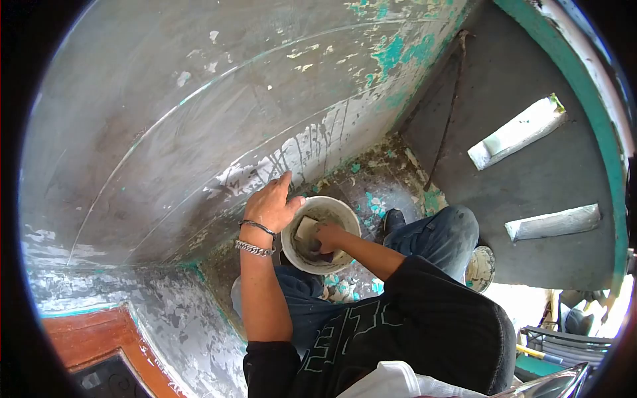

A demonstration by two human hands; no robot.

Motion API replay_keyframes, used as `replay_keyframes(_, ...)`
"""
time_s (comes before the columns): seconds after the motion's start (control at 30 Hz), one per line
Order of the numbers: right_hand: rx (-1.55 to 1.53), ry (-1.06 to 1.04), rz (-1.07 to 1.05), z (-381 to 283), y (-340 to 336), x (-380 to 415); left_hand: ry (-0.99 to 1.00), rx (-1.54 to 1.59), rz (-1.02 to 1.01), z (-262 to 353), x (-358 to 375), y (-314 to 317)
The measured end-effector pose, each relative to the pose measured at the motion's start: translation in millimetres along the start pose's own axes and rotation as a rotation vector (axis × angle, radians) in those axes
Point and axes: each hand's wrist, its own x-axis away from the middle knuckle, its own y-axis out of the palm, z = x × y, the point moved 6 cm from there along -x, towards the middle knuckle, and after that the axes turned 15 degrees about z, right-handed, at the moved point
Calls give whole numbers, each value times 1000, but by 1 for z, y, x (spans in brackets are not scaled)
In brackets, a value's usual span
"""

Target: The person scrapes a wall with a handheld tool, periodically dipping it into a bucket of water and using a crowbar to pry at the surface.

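My right hand (pixel 328 238) reaches down into a white bucket (pixel 353 219) between my knees. Its fingers curl at the edge of a pale rectangular block (pixel 307 229), perhaps a sponge, inside the bucket; the fingertips are partly hidden. Greyish residue coats the bucket's inner wall. My left hand (pixel 271 202) is raised beside the bucket's rim, near the wall, with its fingers stretched out and nothing in it. A dark band and a silver chain bracelet circle the left wrist.
A grey wall (pixel 219 126) with scraped white and turquoise patches rises in front. Paint flakes litter the floor (pixel 371 179). On the right stands a dark panel (pixel 444 139) with two slots. A small stained container (pixel 480 268) sits beside my knee. An orange-brown frame (pixel 93 335) is at lower left.
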Motion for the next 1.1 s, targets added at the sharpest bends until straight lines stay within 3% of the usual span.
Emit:
replay_keyframes(0.03,10,3,4,-1,-17,8,-3,18,6,-1,0,0)
replay_keyframes(0.1,-329,18,334,-1,-65,21,-11,38,22,-2,0,-4)
replay_keyframes(0.13,-323,15,338,7,-79,27,-28,29,11,-3,1,-5)
replay_keyframes(0.2,-792,-327,520,10,-127,46,-35,22,0,-4,1,-6)
replay_keyframes(0.23,-786,-324,528,12,-142,52,-7,23,41,-6,3,-7)
replay_keyframes(0.3,-807,-350,1098,18,-209,88,31,26,83,-11,5,-6)
replay_keyframes(0.37,-699,-174,1449,27,-251,97,10,2,97,-17,6,-5)
replay_keyframes(0.43,-394,-24,1729,33,-290,98,-51,7,21,-12,5,-8)
replay_keyframes(0.5,-235,-46,1891,37,-326,85,-84,18,-4,-16,5,-6)
replay_keyframes(0.63,116,-53,1953,66,-390,57,-64,4,4,-15,1,-6)
replay_keyframes(0.77,-280,15,2155,152,-426,67,3,-41,35,-19,-5,0)
replay_keyframes(0.83,-729,235,2080,238,-402,50,4,-49,17,-14,-7,1)
replay_keyframes(0.87,-718,318,2033,256,-379,37,-26,-36,5,-13,-7,4)
replay_keyframes(0.93,-710,382,1999,250,-357,32,-49,-28,11,-13,-10,2)
replay_keyframes(1.0,-529,148,1988,206,-354,33,-31,-114,-32,-10,-10,7)
replay_keyframes(1.1,-449,-28,2028,153,-436,77,9,-74,-61,-9,-11,14)
